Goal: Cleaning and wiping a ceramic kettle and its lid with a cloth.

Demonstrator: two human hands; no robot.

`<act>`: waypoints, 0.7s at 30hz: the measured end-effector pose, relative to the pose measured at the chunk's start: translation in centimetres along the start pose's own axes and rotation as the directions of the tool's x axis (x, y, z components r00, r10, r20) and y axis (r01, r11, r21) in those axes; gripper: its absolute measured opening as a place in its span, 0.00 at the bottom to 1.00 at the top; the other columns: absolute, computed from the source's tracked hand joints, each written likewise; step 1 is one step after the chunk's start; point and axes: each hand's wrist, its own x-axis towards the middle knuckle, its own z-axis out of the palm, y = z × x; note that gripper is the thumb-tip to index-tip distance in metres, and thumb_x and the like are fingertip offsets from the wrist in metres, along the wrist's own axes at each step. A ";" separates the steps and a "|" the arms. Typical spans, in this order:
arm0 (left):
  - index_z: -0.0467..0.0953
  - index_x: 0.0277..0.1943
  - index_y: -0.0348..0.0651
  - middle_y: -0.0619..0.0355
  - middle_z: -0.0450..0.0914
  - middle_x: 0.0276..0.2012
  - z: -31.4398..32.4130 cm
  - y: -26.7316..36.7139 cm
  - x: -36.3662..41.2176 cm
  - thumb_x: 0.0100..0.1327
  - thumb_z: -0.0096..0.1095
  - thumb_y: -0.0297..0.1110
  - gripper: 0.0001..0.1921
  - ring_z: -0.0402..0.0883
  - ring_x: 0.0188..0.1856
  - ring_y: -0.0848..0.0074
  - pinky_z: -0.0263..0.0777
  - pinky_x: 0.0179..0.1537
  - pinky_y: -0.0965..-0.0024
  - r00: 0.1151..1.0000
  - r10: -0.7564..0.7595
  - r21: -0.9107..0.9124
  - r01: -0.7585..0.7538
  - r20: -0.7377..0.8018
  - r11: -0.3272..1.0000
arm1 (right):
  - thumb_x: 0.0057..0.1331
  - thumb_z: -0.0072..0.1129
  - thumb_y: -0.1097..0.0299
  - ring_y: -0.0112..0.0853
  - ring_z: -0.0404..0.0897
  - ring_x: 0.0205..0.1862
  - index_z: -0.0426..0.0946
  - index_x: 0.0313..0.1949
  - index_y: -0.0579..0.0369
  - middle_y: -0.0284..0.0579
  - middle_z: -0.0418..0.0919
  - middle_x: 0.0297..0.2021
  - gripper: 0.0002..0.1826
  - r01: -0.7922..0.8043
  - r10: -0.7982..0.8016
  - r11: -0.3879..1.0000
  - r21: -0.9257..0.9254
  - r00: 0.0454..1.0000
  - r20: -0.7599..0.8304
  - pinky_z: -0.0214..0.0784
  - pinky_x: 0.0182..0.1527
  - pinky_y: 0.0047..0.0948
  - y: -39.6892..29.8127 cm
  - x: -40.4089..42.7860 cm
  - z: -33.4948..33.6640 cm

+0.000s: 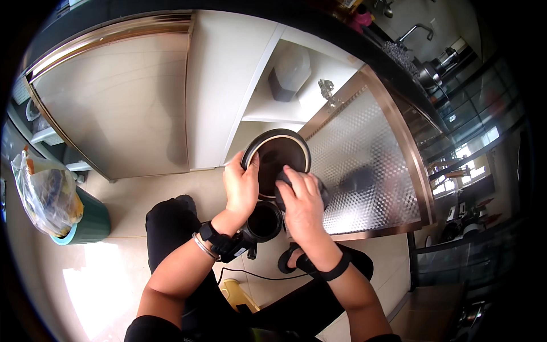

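My left hand (241,186) grips the rim of a dark round dish (275,160) that has a pale ring, with the thumb over its edge. My right hand (302,199) holds a dark, rounded object (323,194) against the dish's lower right side; whether it is a cloth or a lid I cannot tell. Just below the dish stands a black cylindrical vessel (263,221) with an open top, partly behind my left wrist. A black cable (265,277) curves over the floor below it.
An opened cabinet door with a textured panel (363,171) stands at the right. On the shelf is a translucent plastic jug (290,72) with dark contents. A green bin (92,218) with a plastic bag is at the left. Near my legs lies a yellow object (237,295).
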 end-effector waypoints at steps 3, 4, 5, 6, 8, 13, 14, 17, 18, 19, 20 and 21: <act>0.74 0.33 0.30 0.46 0.72 0.19 0.3 -1.6 0.2 0.65 0.58 0.35 0.13 0.66 0.22 0.72 0.66 0.29 0.63 0.996 -0.064 -0.007 0.063 -0.064 0.998 | 0.52 0.54 0.78 0.43 0.73 0.43 0.75 0.38 0.64 0.52 0.75 0.47 0.12 -0.076 0.071 0.983 0.168 0.997 0.036 0.66 0.50 0.40 -2.9 0.2 0.8; 0.74 0.32 0.29 0.47 0.72 0.19 0.6 -2.3 -0.1 0.65 0.58 0.34 0.13 0.65 0.24 0.74 0.66 0.29 0.64 0.994 -0.033 -0.103 0.023 -0.103 0.994 | 0.52 0.54 0.78 0.43 0.73 0.42 0.75 0.38 0.65 0.52 0.75 0.47 0.12 -0.084 0.080 0.969 0.230 0.996 0.028 0.66 0.50 0.40 -3.9 0.5 0.9; 0.74 0.33 0.29 0.47 0.72 0.19 0.6 -2.2 -0.1 0.65 0.58 0.34 0.13 0.66 0.24 0.74 0.66 0.29 0.64 0.997 -0.032 -0.123 0.024 -0.071 0.992 | 0.45 0.54 0.84 0.44 0.74 0.45 0.74 0.44 0.62 0.49 0.75 0.48 0.22 -0.119 0.115 0.955 0.272 0.993 0.031 0.67 0.50 0.42 -4.4 0.4 1.0; 0.75 0.34 0.29 0.47 0.73 0.20 0.5 -2.1 -0.1 0.65 0.59 0.33 0.12 0.66 0.24 0.75 0.66 0.29 0.64 0.999 -0.031 -0.143 0.025 -0.040 0.989 | 0.45 0.54 0.84 0.44 0.74 0.45 0.74 0.44 0.62 0.49 0.75 0.48 0.22 -0.124 0.121 0.955 0.270 0.992 0.031 0.67 0.50 0.42 -4.0 0.2 0.9; 0.75 0.34 0.29 0.47 0.73 0.20 0.1 -1.6 0.1 0.65 0.59 0.33 0.12 0.66 0.23 0.74 0.66 0.29 0.65 1.000 -0.002 -0.071 0.001 -0.019 0.997 | 0.48 0.54 0.81 0.43 0.74 0.47 0.75 0.44 0.63 0.49 0.75 0.48 0.20 0.013 -0.025 0.970 0.244 0.999 0.047 0.66 0.52 0.40 -2.1 0.0 0.6; 0.77 0.36 0.29 0.47 0.73 0.20 -0.6 1.0 0.0 0.64 0.58 0.31 0.11 0.67 0.23 0.74 0.66 0.29 0.66 1.000 0.024 0.081 -0.023 -0.008 0.996 | 0.55 0.55 0.71 0.38 0.72 0.55 0.78 0.44 0.59 0.45 0.74 0.52 0.16 0.075 -0.070 0.997 -0.037 0.991 0.114 0.58 0.63 0.47 1.1 0.4 -1.0; 0.77 0.37 0.29 0.47 0.73 0.19 -0.1 1.0 -0.1 0.64 0.58 0.30 0.10 0.67 0.23 0.74 0.66 0.29 0.66 0.999 0.018 0.051 -0.016 -0.042 0.999 | 0.55 0.54 0.72 0.40 0.72 0.53 0.78 0.42 0.59 0.47 0.74 0.51 0.14 0.053 -0.053 0.999 0.002 0.996 0.069 0.60 0.62 0.48 0.8 0.3 -0.6; 0.77 0.37 0.29 0.47 0.73 0.19 0.8 -0.5 -0.1 0.64 0.58 0.29 0.09 0.68 0.22 0.73 0.67 0.28 0.66 0.993 0.070 -0.018 -0.072 -0.098 0.997 | 0.54 0.53 0.76 0.45 0.73 0.48 0.76 0.36 0.62 0.50 0.74 0.48 0.09 -0.068 0.065 0.984 0.167 0.998 0.022 0.65 0.57 0.46 -2.0 -0.3 1.2; 0.77 0.38 0.29 0.48 0.73 0.19 0.9 -0.9 -0.1 0.63 0.58 0.28 0.08 0.69 0.22 0.74 0.67 0.28 0.65 0.984 0.127 -0.050 -0.134 -0.122 0.990 | 0.53 0.53 0.77 0.46 0.74 0.47 0.75 0.39 0.64 0.51 0.74 0.49 0.13 -0.119 0.113 0.953 0.279 0.993 0.035 0.67 0.56 0.43 -3.3 -0.1 1.3; 0.77 0.38 0.29 0.48 0.73 0.19 0.8 -1.0 -0.1 0.63 0.58 0.28 0.08 0.69 0.22 0.74 0.67 0.28 0.65 0.984 0.129 -0.049 -0.136 -0.122 0.990 | 0.53 0.53 0.77 0.45 0.74 0.47 0.75 0.41 0.65 0.51 0.74 0.49 0.14 -0.123 0.119 0.937 0.326 0.992 0.032 0.67 0.55 0.41 -3.5 -0.1 1.5; 0.77 0.38 0.30 0.47 0.74 0.19 0.6 -1.0 -0.2 0.63 0.59 0.28 0.08 0.69 0.21 0.71 0.67 0.29 0.65 0.986 0.127 -0.044 -0.132 -0.104 0.990 | 0.54 0.53 0.76 0.45 0.74 0.48 0.75 0.43 0.65 0.52 0.73 0.50 0.16 -0.128 0.127 0.918 0.374 0.992 0.029 0.67 0.55 0.39 -3.6 -0.1 1.7; 0.77 0.38 0.30 0.47 0.75 0.20 0.4 -0.9 -0.2 0.62 0.59 0.28 0.08 0.70 0.21 0.69 0.68 0.29 0.66 0.988 0.125 -0.040 -0.129 -0.087 0.991 | 0.54 0.53 0.76 0.45 0.74 0.49 0.75 0.44 0.65 0.52 0.73 0.50 0.17 -0.046 0.040 0.952 0.302 0.999 0.027 0.66 0.56 0.40 -3.1 -0.2 1.6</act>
